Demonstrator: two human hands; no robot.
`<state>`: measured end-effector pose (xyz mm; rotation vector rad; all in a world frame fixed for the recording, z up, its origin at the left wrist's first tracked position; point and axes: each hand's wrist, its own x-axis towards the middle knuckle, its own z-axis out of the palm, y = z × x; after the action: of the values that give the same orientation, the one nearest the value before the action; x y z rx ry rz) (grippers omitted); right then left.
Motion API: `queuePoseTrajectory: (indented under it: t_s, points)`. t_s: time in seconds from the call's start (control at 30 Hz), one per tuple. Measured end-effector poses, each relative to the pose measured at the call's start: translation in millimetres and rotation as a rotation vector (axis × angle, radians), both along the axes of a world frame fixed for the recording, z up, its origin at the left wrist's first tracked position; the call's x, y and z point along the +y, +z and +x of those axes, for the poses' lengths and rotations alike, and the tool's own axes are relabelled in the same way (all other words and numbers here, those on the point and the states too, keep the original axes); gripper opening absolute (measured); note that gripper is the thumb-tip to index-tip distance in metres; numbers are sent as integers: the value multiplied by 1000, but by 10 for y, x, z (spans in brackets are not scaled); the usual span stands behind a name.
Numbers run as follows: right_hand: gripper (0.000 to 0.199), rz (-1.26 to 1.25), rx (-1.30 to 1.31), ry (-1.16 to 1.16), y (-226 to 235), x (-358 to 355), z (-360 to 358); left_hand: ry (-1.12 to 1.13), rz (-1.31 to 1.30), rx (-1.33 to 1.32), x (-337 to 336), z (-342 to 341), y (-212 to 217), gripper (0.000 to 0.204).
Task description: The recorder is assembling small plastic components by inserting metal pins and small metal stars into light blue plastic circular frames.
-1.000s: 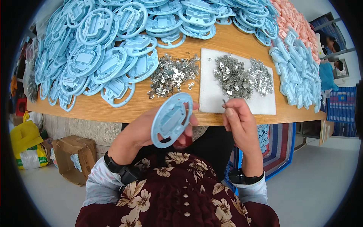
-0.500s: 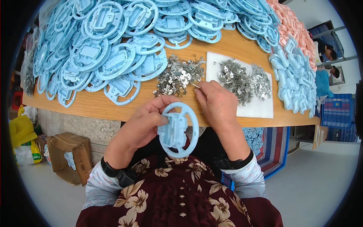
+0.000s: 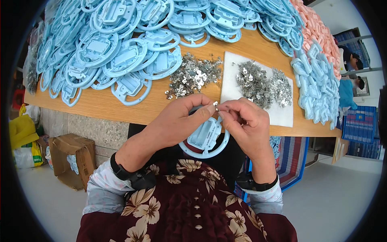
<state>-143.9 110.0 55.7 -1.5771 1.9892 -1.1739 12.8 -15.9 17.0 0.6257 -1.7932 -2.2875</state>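
Note:
My left hand [image 3: 179, 121] holds a light blue round plastic frame [image 3: 204, 139] below the front edge of the wooden table [image 3: 121, 105]. My right hand [image 3: 246, 125] pinches a small silver metal clip [image 3: 216, 105] at the top of that frame, fingertips touching my left thumb. Two heaps of the same metal clips lie just beyond: one [image 3: 193, 74] on the bare wood, one [image 3: 262, 82] on a white foam sheet [image 3: 282, 115].
A big pile of blue plastic frames [image 3: 121, 48] covers the table's left and back. Smaller blue parts [image 3: 318, 86] and pink parts [image 3: 318, 32] lie at the right. A cardboard box [image 3: 70, 159] and yellow bags [image 3: 22, 139] sit on the floor at left. Other people [image 3: 350, 60] work at far right.
My right hand left the clip heap on the foam sheet and came back with a clip to the frame. The frame dropped lower, below the table edge, and both hands met over it.

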Motion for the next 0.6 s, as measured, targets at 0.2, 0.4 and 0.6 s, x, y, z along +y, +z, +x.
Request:
queuePoseTrajectory:
  t_s: [0.2,0.4,0.6]
  points:
    - [16,62,-337,-81,-116,108,-56,73,-74,39,62,-78,57,23]
    - [11,102,-636,-130,-105,163,-86,71,-124,20,71,-100,71,20]
    - [4,-16,-798,-158,-219,441,-196,239,57,151,45,-167,-3,37]
